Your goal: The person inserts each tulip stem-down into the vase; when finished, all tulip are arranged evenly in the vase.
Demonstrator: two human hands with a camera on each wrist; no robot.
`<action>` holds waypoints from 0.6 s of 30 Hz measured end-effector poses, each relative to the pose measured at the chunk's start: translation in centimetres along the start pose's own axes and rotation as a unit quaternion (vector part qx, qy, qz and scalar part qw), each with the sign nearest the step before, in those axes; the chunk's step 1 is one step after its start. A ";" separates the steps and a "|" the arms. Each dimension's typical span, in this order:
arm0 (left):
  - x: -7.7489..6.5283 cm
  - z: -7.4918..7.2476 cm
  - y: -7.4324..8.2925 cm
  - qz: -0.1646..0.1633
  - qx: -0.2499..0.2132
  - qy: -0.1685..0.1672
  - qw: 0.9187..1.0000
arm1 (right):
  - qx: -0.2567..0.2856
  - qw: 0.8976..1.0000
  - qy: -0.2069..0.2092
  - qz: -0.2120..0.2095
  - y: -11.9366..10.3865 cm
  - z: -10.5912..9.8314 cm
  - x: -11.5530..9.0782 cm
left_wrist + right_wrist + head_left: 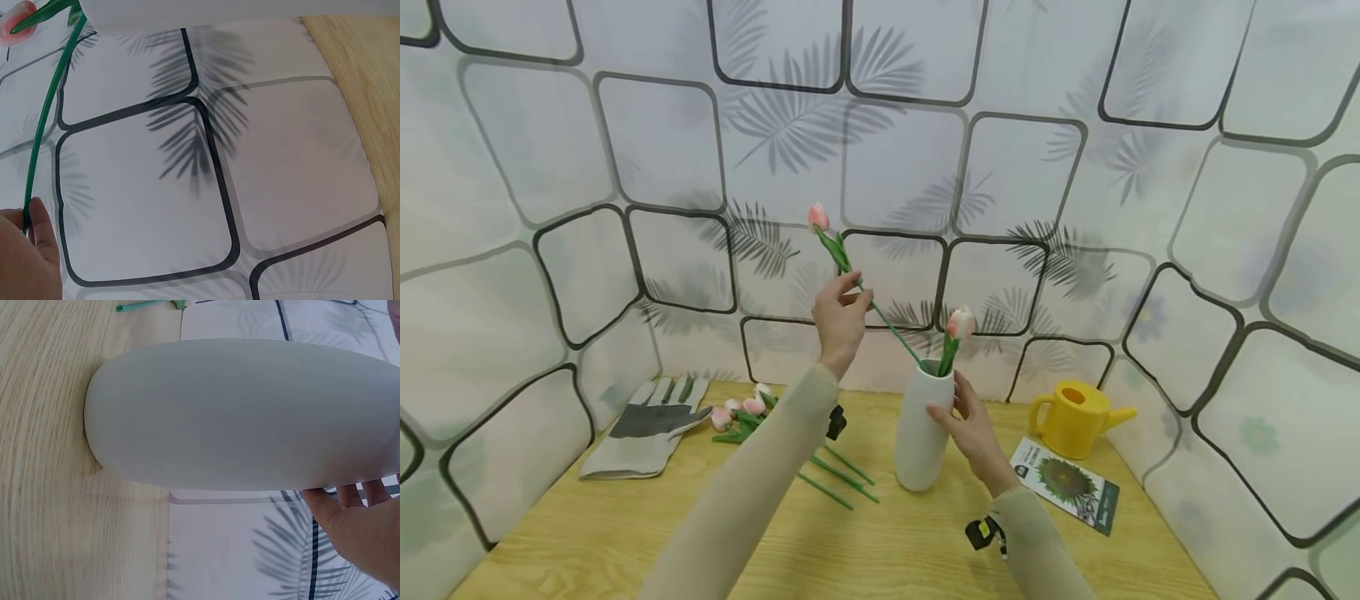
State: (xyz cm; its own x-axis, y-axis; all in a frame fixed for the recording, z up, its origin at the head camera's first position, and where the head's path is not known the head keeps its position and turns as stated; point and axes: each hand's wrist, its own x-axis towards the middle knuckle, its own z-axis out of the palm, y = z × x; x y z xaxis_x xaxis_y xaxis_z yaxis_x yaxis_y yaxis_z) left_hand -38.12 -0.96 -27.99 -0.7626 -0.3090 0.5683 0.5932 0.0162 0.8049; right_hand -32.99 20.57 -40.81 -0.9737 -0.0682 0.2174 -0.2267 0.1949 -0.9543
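Note:
My left hand (840, 321) pinches the green stem of a pink artificial tulip (818, 218). The flower tilts up to the left, and the stem's lower end reaches the mouth of a white vase (921, 433). A second pink-and-white tulip (960, 323) stands in the vase, its lower stem hidden inside. Steadying the vase near its top is my right hand (973, 433), thumb in front and fingers behind. In the left wrist view the green stem (47, 112) runs up from the fingertips; the right wrist view shows the fingers against the vase wall (237, 419).
Several more tulips (752, 408) lie on the wooden table (865, 550) left of the vase. Grey-and-white gloves (640, 433) are at the far left. To the right are a yellow watering can (1073, 421) and a sunflower seed packet (1067, 483). Patterned fabric walls (902, 167) enclose the table.

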 end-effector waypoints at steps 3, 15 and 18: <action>-0.3 0.6 0.1 0.009 0.027 -0.016 0.999 | 0.001 1.000 -0.001 0.000 0.1 0.0 0.0; -2.3 2.6 -0.1 0.060 0.088 -0.086 0.991 | 0.004 1.000 -0.010 -0.007 -0.1 0.0 -0.1; -2.9 2.8 -0.7 0.078 0.095 -0.100 0.987 | 0.000 1.000 -0.010 -0.006 -0.1 -0.1 -0.2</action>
State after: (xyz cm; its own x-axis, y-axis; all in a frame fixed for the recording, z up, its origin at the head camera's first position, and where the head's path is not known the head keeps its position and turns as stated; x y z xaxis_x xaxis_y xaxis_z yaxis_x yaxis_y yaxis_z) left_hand -37.06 2.63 -29.75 -0.7127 -0.0941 0.6952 0.6634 0.2318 0.7115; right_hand -32.77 20.62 -40.73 -0.9705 -0.0894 0.2240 -0.2376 0.1936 -0.9519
